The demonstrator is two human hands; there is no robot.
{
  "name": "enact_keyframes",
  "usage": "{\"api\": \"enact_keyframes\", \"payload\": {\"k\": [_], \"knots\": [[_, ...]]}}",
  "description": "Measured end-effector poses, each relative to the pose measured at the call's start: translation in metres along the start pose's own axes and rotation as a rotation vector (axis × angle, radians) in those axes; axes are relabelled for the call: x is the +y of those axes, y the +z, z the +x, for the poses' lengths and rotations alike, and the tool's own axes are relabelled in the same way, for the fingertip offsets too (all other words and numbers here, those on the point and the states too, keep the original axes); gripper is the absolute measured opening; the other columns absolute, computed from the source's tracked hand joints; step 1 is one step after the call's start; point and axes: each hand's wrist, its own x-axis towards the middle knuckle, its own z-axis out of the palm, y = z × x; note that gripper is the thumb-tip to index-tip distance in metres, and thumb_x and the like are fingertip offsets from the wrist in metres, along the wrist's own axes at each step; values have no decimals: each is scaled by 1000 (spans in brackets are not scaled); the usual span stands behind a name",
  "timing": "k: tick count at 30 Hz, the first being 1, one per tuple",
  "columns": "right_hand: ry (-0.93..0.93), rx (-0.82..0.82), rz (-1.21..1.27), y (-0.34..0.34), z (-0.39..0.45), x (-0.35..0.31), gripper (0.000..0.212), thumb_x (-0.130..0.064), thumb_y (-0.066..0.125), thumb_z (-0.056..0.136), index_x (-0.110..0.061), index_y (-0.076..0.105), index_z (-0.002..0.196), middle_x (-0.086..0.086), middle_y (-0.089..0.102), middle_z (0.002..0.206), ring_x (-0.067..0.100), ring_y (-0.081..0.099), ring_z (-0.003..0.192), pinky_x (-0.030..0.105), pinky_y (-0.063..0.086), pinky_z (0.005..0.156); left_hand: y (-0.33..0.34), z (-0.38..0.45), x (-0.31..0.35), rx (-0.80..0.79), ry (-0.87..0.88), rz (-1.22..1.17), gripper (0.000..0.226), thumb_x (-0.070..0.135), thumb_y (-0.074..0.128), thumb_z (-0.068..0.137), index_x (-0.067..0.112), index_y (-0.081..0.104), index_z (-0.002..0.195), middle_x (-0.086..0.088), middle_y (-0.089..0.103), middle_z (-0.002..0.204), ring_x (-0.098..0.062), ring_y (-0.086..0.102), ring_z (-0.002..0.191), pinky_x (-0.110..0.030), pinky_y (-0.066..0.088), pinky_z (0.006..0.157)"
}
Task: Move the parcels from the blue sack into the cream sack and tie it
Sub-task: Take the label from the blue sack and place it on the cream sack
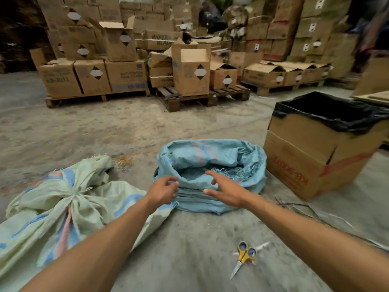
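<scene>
The blue sack (212, 157) sits on the concrete floor straight ahead, rolled down low with its mouth open; I see only frayed threads inside, no parcels. My left hand (163, 189) is at the near left rim of the blue sack, fingers curled and touching the fabric edge. My right hand (224, 189) hovers over the near rim with fingers spread, holding nothing. The cream sack (69, 207) lies on the floor to the left, bulging, its neck gathered and bound with string.
Yellow-handled scissors (244, 257) lie on the floor near my right arm. Loose string (311, 211) trails to the right. A cardboard box lined with a black bag (324, 148) stands right of the blue sack. Pallets of stacked cartons (189, 72) fill the back.
</scene>
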Motion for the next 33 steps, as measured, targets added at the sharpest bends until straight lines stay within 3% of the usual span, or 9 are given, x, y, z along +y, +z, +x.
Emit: {"api": "enact_keyframes", "payload": {"k": [4,9,12,17,22,24,26,29,33], "knots": [[85,23,60,-1,9,71,62,-48,57,94,-14,43,144,9,47,145,23,44,133,38,36,110,28,31,-15,48,-157,-60,51,36,49,101,18,33,146,-10,54,129,-23,59,96,-30,50,64],[270,173,169,-7,33,151,66,-56,59,89,-24,40,144,13,41,142,31,37,134,39,33,110,47,82,-36,291,-240,-135,69,53,53,93,28,18,147,-8,44,141,-32,52,120,-44,53,78],[129,154,91,-6,46,183,85,-81,52,73,-33,39,141,1,41,137,24,36,131,41,34,108,52,104,-43,333,-150,-71,98,61,76,70,27,21,143,-12,38,145,-31,45,127,-48,48,98],[-190,172,-149,32,69,183,79,-69,68,66,-36,41,133,-8,36,133,16,34,125,37,31,105,57,122,-65,205,332,993,112,49,87,60,51,15,145,-10,-1,159,-39,10,147,-58,29,111],[-173,-5,-398,71,92,161,77,-51,66,82,-42,23,146,3,31,147,28,23,140,58,8,113,70,155,-77,110,524,1621,58,32,82,66,34,64,121,-6,23,161,-37,-10,150,-73,1,110],[-140,60,-374,73,100,160,59,-26,60,89,-40,33,140,-2,48,133,26,39,129,56,12,113,79,167,-66,43,415,1587,46,14,60,85,28,59,129,0,51,146,-28,-9,151,-67,-13,111],[-81,198,-267,70,106,163,56,-9,53,85,-38,46,132,-6,60,119,23,50,117,51,19,112,82,173,-54,56,336,1498,47,11,55,83,22,52,128,-2,68,118,-29,36,142,-58,-10,117],[-2,447,-202,53,120,171,53,-9,65,77,-35,61,123,-5,67,109,23,53,108,44,30,102,74,184,-34,-1,302,1304,44,15,53,81,18,42,123,-7,67,99,-31,60,101,-42,28,111],[-80,825,-239,33,130,157,51,-9,63,72,-22,62,121,12,55,120,34,49,115,47,32,100,53,194,0,-78,200,855,50,24,47,71,18,48,121,-8,65,114,-29,61,103,-39,49,87]]}}
